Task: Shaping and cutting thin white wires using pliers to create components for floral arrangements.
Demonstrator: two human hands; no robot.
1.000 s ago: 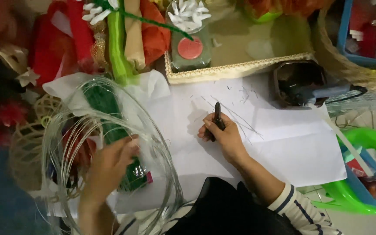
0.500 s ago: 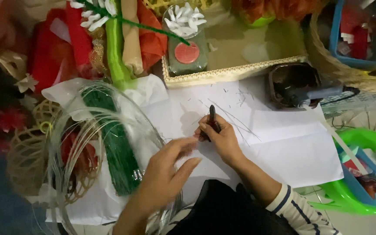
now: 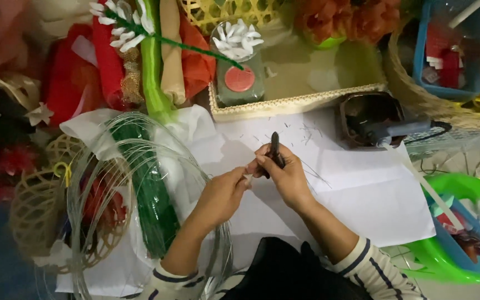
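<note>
The left hand (image 3: 223,194) has come off the coil of wire (image 3: 140,194) at the left and now meets the right hand (image 3: 284,175) over the white paper (image 3: 362,189), pinching a thin wire end. The right hand is clenched around a dark tool (image 3: 274,150), so work has shifted from pulling wire to trimming it.

We see white paper sheets (image 3: 362,189) spread over the floor, hemmed by a woven tray (image 3: 301,103), a green basin (image 3: 445,250) and wicker baskets (image 3: 412,83).
</note>
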